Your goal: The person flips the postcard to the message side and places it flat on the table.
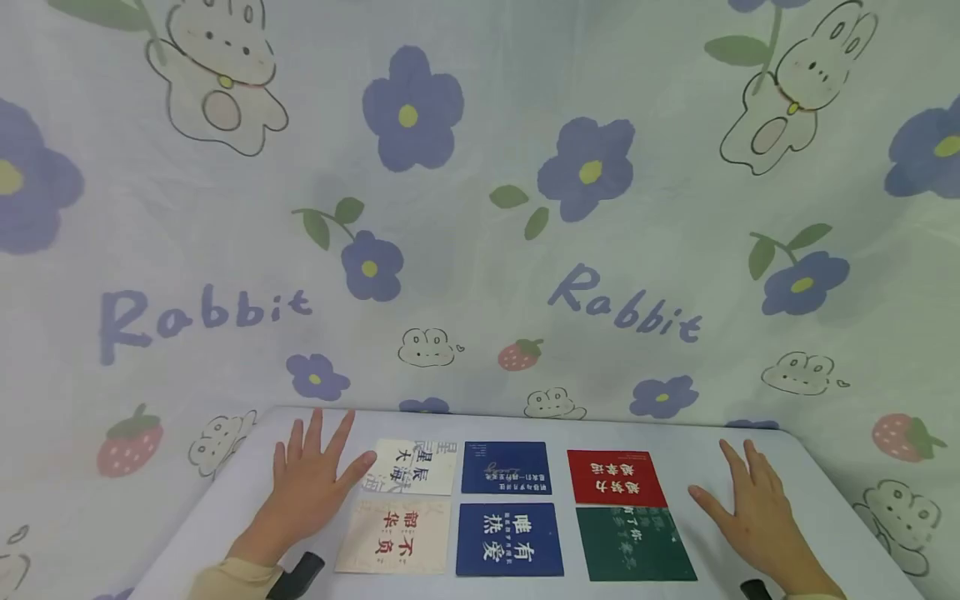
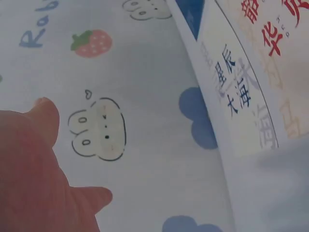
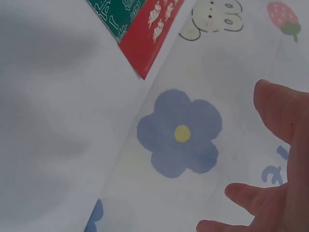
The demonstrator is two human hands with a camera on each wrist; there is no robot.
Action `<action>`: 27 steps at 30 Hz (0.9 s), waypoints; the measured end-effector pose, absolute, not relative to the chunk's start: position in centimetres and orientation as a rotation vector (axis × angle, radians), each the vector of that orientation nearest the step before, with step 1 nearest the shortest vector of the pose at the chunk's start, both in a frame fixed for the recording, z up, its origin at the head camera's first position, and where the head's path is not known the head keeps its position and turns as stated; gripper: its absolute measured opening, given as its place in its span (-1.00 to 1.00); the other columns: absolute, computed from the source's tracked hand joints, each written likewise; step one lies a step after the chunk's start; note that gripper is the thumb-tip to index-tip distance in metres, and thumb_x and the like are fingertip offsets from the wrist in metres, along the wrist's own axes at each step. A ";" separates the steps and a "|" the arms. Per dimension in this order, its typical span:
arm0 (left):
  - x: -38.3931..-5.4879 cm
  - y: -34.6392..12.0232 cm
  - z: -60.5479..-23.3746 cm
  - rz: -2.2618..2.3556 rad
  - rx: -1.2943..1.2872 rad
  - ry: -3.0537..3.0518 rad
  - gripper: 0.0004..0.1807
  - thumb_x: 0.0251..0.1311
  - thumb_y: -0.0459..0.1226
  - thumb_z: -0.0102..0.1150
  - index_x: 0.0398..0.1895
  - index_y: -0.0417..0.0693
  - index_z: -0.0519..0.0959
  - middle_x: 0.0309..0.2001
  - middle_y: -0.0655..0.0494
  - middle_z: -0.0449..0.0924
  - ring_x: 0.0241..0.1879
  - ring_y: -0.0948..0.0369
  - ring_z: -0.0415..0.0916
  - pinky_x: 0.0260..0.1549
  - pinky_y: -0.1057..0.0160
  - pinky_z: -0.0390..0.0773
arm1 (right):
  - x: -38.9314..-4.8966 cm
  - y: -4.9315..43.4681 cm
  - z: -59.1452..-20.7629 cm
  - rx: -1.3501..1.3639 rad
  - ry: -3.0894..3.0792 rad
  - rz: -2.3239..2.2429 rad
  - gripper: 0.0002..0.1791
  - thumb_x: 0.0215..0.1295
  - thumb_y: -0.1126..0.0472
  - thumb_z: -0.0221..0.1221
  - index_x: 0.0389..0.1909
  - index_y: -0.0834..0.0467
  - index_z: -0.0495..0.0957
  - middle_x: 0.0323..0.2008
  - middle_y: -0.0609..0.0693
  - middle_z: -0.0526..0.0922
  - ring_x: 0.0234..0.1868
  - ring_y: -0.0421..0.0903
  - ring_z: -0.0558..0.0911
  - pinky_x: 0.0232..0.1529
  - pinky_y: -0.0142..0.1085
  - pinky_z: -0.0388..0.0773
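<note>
Six cards (image 1: 517,533) lie on the counter (image 1: 517,590) between the left hand (image 1: 303,492) and right hand (image 1: 761,508). I see both hands' fingers (image 1: 341,433) spread and empty, the white card (image 1: 416,467) nearest the left thumb (image 1: 356,473).

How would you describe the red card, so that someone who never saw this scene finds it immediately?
On the white table, six cards lie in two rows. At the far row's end nearest the right hand is the red card, just beyond the green card. It alone has a red ground, with white writing.
</note>
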State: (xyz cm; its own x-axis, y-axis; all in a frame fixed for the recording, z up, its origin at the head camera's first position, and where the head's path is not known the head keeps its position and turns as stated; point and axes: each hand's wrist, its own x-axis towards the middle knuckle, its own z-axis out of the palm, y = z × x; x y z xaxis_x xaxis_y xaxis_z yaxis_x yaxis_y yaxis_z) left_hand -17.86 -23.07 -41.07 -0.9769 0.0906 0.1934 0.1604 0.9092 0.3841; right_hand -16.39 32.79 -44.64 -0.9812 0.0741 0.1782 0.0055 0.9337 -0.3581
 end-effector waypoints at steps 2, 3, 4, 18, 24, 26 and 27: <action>-17.8 -22.5 -41.2 -0.632 -0.206 -2.894 -0.11 0.40 0.22 -0.04 0.55 -0.21 0.11 0.49 -0.57 -0.26 0.43 -0.54 -0.39 0.23 -0.57 -0.33 | -16.3 32.7 -44.7 -0.059 -2.905 0.549 0.04 0.31 -0.21 0.23 0.43 0.47 0.02 0.38 0.66 -0.10 0.35 0.60 -0.04 0.16 0.57 -0.03; -17.8 -22.3 -41.3 -0.642 -0.212 -2.891 -0.11 0.40 0.22 -0.04 0.55 -0.21 0.11 0.49 -0.57 -0.26 0.43 -0.54 -0.38 0.23 -0.57 -0.32 | -16.3 32.7 -44.7 -0.056 -2.908 0.551 0.04 0.31 -0.20 0.23 0.43 0.47 0.02 0.38 0.66 -0.10 0.35 0.60 -0.04 0.16 0.57 -0.03; -17.7 -22.0 -41.4 -0.653 -0.218 -2.886 -0.11 0.40 0.21 -0.03 0.55 -0.21 0.11 0.49 -0.57 -0.25 0.44 -0.53 -0.38 0.23 -0.57 -0.31 | -16.2 32.7 -44.7 -0.053 -2.910 0.557 0.03 0.31 -0.19 0.24 0.43 0.47 0.02 0.38 0.65 -0.10 0.34 0.60 -0.04 0.16 0.57 -0.03; -17.3 -18.1 -42.2 -0.780 -0.276 -2.861 -0.16 0.42 0.14 0.00 0.55 -0.21 0.14 0.50 -0.52 -0.15 0.48 -0.44 -0.33 0.29 -0.51 -0.33 | -15.9 31.7 -44.6 -0.071 -2.940 0.600 0.06 0.30 -0.16 0.25 0.47 0.46 -0.04 0.40 0.63 -0.12 0.33 0.59 -0.03 0.12 0.57 0.03; -17.3 -16.5 -42.1 -0.828 -0.294 -2.869 -0.18 0.43 0.11 0.01 0.55 -0.20 0.13 0.52 -0.48 -0.11 0.49 -0.41 -0.29 0.31 -0.51 -0.31 | -15.6 31.4 -45.0 -0.058 -2.938 0.630 0.04 0.30 -0.14 0.27 0.46 0.47 -0.01 0.39 0.64 -0.08 0.32 0.60 0.00 0.11 0.57 0.08; -17.3 -15.9 -42.2 -0.842 -0.294 -2.883 -0.19 0.43 0.12 0.00 0.55 -0.18 0.14 0.52 -0.45 -0.10 0.50 -0.39 -0.29 0.32 -0.49 -0.31 | -15.6 31.3 -45.0 -0.068 -2.950 0.640 0.04 0.31 -0.16 0.26 0.46 0.46 -0.02 0.39 0.63 -0.09 0.33 0.60 0.00 0.10 0.56 0.09; -17.2 -15.5 -42.2 -0.856 -0.294 -2.891 -0.20 0.44 0.12 -0.01 0.55 -0.17 0.14 0.53 -0.43 -0.10 0.51 -0.38 -0.29 0.33 -0.48 -0.31 | -15.5 31.2 -45.1 -0.075 -2.956 0.642 0.05 0.30 -0.16 0.26 0.46 0.45 -0.02 0.40 0.63 -0.10 0.33 0.60 0.00 0.10 0.56 0.11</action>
State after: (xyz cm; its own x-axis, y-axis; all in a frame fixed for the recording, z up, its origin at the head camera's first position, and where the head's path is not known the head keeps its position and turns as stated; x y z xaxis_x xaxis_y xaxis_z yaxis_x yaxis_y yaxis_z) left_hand -17.24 -15.50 -42.23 -0.9749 0.1531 0.1617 0.2165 0.8221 0.5266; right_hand -15.55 31.21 -45.08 -0.9921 0.0730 0.1021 0.0240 0.9089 -0.4162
